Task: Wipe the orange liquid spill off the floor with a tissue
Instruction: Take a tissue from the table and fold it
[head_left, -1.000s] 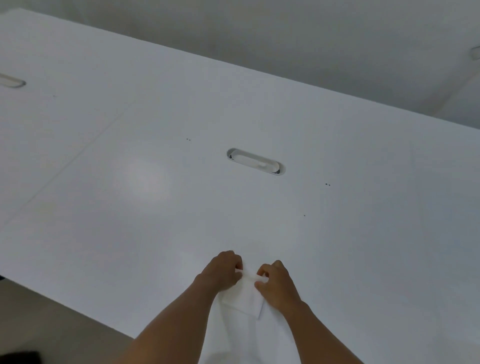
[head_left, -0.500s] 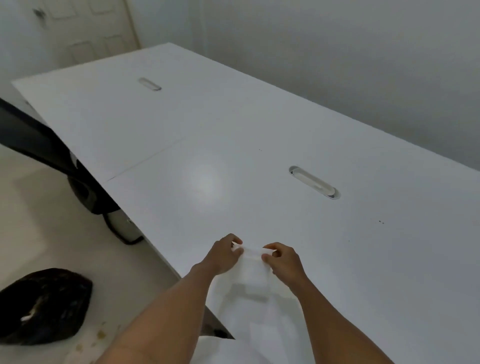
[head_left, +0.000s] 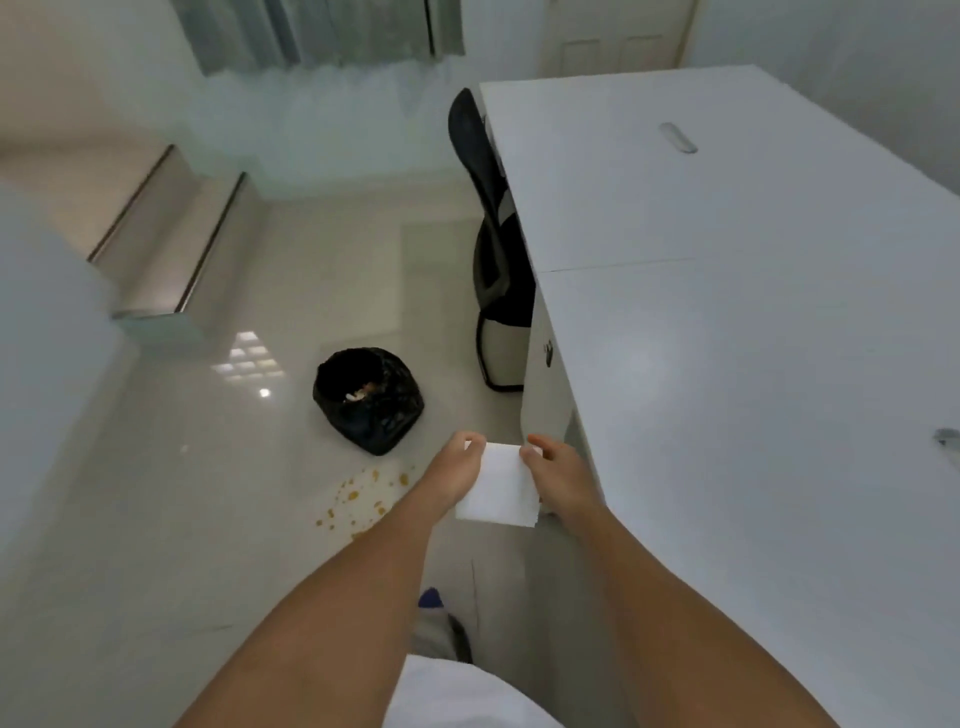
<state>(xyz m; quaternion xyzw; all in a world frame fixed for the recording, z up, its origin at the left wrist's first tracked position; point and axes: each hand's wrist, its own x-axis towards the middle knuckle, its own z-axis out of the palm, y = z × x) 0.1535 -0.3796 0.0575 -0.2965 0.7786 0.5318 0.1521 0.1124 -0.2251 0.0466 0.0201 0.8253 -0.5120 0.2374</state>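
Beside the white desk (head_left: 727, 338), both hands hold a folded tissue (head_left: 500, 486) in the air.
The left hand (head_left: 457, 467) and right hand (head_left: 558, 475) pinch its top corners; the orange spill (head_left: 358, 499) dots the floor (head_left: 208, 493) just left of them, near a black bin (head_left: 369, 397).

arms: two bare forearms, no sleeves showing down to the frame edge | hands: left hand (head_left: 457, 470) and right hand (head_left: 558, 475) bare, no gloves, rings or watch | torso: white garment (head_left: 457, 696) at bottom centre | legs: grey trousers (head_left: 431, 631) | foot: blue toe (head_left: 430, 597), blurred
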